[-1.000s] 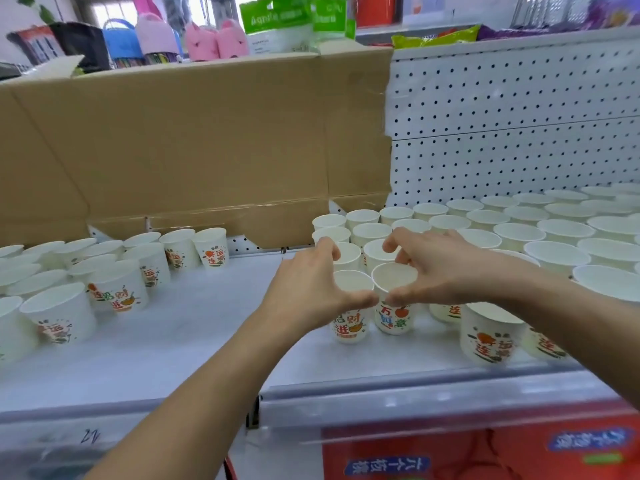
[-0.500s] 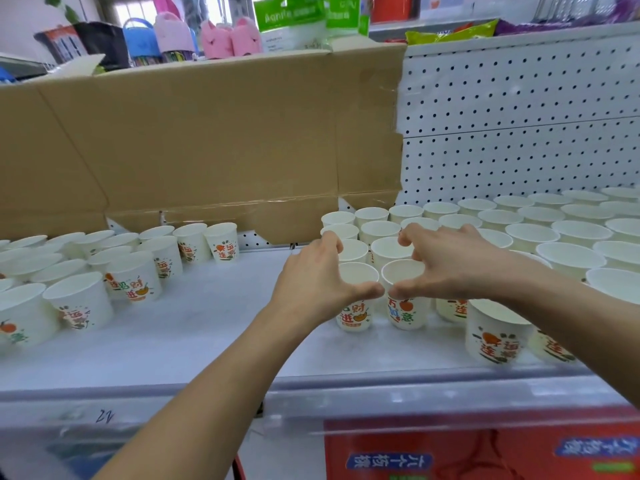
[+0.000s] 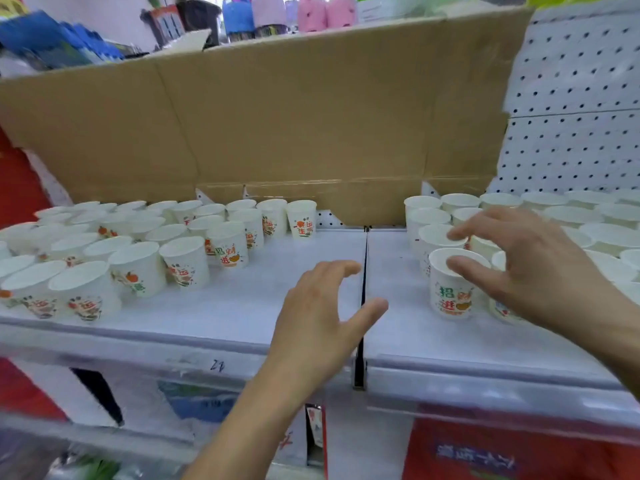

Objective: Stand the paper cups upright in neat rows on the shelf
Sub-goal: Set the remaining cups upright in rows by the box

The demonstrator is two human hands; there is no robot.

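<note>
1. A white shop shelf [image 3: 242,306] ran the full width, with a big cardboard sheet [image 3: 294,126] propped along its back and a pegboard [image 3: 575,150] showing at the right. The cardboard looked like a backstop so nothing slid off behind.
2. On the left sat a loose crowd of paper cups [image 3: 138,271], all upright but bunched unevenly, which I'd judge was the part not yet tidied.
3. On the right, the rows [image 3: 568,216] stood rim to rim, running back to the pegboard. That was the neat side.
4. The right hand [image 3: 540,271] hovered over the near end of those rows, fingers spread and released, gripping nothing.
5. The left hand [image 3: 318,317] hung over the bare middle of the shelf, fingers loose and apart, empty too, and angled toward the left crowd.
6. The front cup [image 3: 450,289] stood upright at the corner of the rows, just under the right thumb, apparently free of any grip.
</note>
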